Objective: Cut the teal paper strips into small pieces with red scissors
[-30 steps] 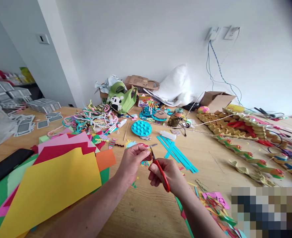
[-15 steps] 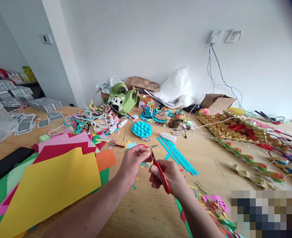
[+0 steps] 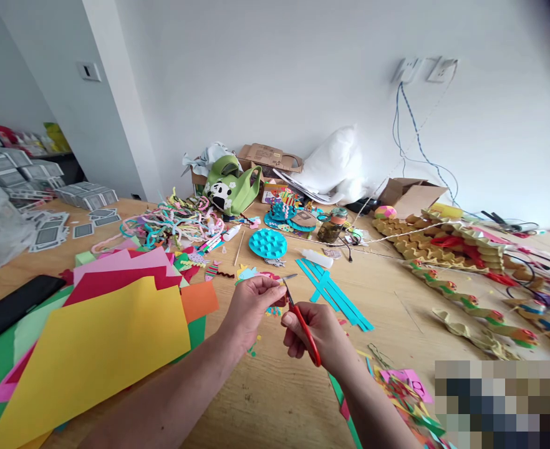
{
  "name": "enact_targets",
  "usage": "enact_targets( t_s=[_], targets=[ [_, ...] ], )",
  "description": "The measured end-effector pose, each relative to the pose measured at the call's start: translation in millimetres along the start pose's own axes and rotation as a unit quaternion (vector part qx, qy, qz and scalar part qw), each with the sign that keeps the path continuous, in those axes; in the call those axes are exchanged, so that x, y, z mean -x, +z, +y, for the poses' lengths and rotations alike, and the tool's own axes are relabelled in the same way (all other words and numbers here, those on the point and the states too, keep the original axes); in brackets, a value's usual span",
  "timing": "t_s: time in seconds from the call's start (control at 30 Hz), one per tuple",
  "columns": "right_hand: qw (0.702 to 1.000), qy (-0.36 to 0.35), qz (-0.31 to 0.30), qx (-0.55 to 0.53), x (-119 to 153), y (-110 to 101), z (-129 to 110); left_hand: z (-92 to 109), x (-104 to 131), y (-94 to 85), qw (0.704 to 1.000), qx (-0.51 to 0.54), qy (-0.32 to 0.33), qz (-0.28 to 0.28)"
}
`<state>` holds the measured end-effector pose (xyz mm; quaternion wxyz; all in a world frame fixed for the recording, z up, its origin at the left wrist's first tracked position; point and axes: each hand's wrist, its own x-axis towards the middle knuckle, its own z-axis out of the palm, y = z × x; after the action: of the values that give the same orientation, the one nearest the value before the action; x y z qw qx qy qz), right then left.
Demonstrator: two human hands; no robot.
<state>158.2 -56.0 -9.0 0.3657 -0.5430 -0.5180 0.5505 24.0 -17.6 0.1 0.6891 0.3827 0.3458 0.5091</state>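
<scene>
Red-handled scissors [image 3: 307,332] are held in my right hand [image 3: 315,330], their blades pointing up and left toward my other hand. My left hand [image 3: 256,305] is closed in a pinch beside the blade tips; the small piece between its fingers is too hidden to name. Just beyond the hands lie small colourful paper cutouts [image 3: 247,272] and a round blue plate with raised bumps [image 3: 267,244]. Blue paper strips [image 3: 345,301] lie crossed to the right of the blades.
Coloured paper sheets [image 3: 101,355] cover the left side. Behind are tangled fuzzy strings [image 3: 172,224], a green panda bag [image 3: 232,187], a jar [image 3: 332,226] and a white glue bottle [image 3: 318,257]. Egg-carton pieces [image 3: 415,240] stretch along the right; paper scraps [image 3: 406,399] lie at lower right.
Both hands keep nearly the same place and hold. The camera view has shifted very slightly.
</scene>
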Motion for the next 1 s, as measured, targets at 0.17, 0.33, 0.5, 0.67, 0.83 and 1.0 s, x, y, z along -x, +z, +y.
enact_targets(
  t_s=[0.17,0.33,0.5,0.67,0.83,1.0],
  targets=[
    [1.000,-0.006,-0.006,0.005,1.1,-0.6,-0.9,-0.9,-1.3,-1.5,1.000,-0.008,0.001,-0.010],
    [1.000,0.003,-0.009,0.005,1.8,-0.9,-1.3,0.3,-1.2,-1.4,1.000,-0.003,-0.008,-0.004],
    [1.000,0.006,-0.013,-0.002,1.3,-1.2,0.9,2.3,-0.1,-0.7,1.000,0.002,-0.011,0.001],
    [1.000,0.006,-0.014,0.007,1.8,-1.9,0.0,2.4,0.0,-0.6,1.000,0.004,-0.010,0.003],
    [1.000,0.002,-0.013,0.011,3.0,-2.7,-1.0,3.4,0.3,-0.4,1.000,0.000,-0.015,-0.009],
    [1.000,0.004,-0.018,0.003,2.9,-3.6,0.4,4.1,0.0,-0.5,1.000,0.005,-0.016,-0.008]
  ],
)
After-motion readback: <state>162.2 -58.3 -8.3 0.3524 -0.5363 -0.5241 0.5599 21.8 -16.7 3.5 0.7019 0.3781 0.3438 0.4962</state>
